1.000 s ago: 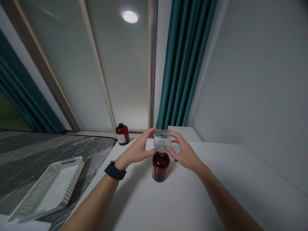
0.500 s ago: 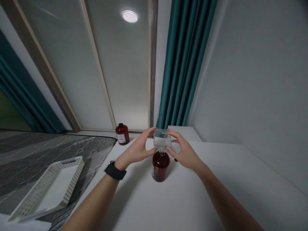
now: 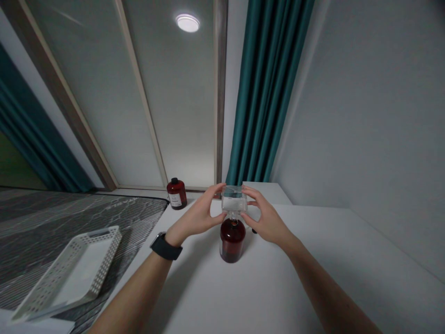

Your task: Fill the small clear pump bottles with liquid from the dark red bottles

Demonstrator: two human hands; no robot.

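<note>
A clear square bottle (image 3: 234, 202) is held upside down, its neck set into the mouth of a dark red round bottle (image 3: 232, 240) that stands upright on the white table (image 3: 264, 287). My left hand (image 3: 198, 216) grips the clear bottle from the left, fingers curled round it; a black watch (image 3: 166, 246) is on that wrist. From the right, my right hand (image 3: 266, 218) holds the same bottle with thumb and fingers. White liquid shows inside the clear bottle.
A second dark red bottle with a black cap (image 3: 176, 193) stands at the table's far left corner. A white perforated tray (image 3: 71, 273) lies on a grey patterned surface (image 3: 52, 222) to the left. Teal curtains (image 3: 267, 93) hang behind; a plain wall is on the right.
The clear bottle and both hands have risen very slightly. Nothing else has moved.
</note>
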